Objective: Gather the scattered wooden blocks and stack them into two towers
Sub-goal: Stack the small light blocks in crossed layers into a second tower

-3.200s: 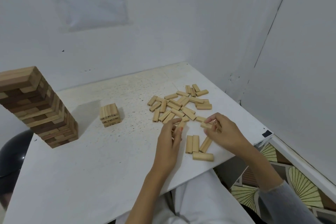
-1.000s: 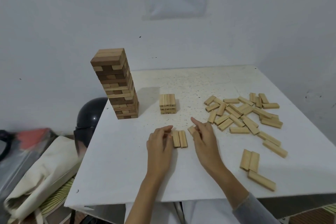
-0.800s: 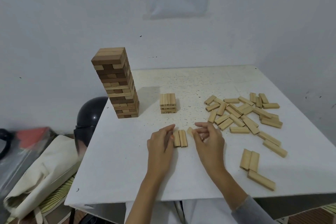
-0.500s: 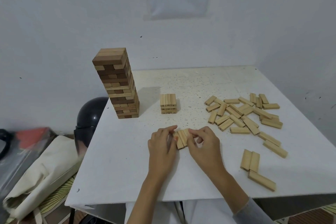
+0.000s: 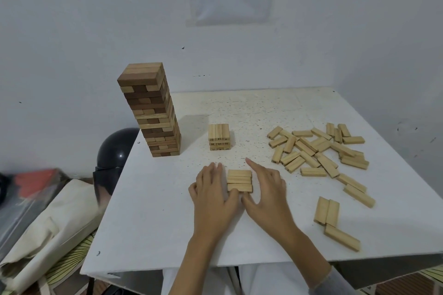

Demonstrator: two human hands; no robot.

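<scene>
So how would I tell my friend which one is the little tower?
On the white table, find the tall brown-and-tan tower at the far left. Just right of it, mid-table, stands the little stack. It is far shorter, all pale wood, and layered up, while the loose blocks to its right lie flat.

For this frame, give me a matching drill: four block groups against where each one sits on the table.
1 tall tower
2 short stack
3 row of blocks
4 loose pile

A between left hand and right hand
B near the table left edge
C right side, scattered
D table middle, numbered ends

Pairs: 1-B, 2-D, 3-A, 4-C
</scene>
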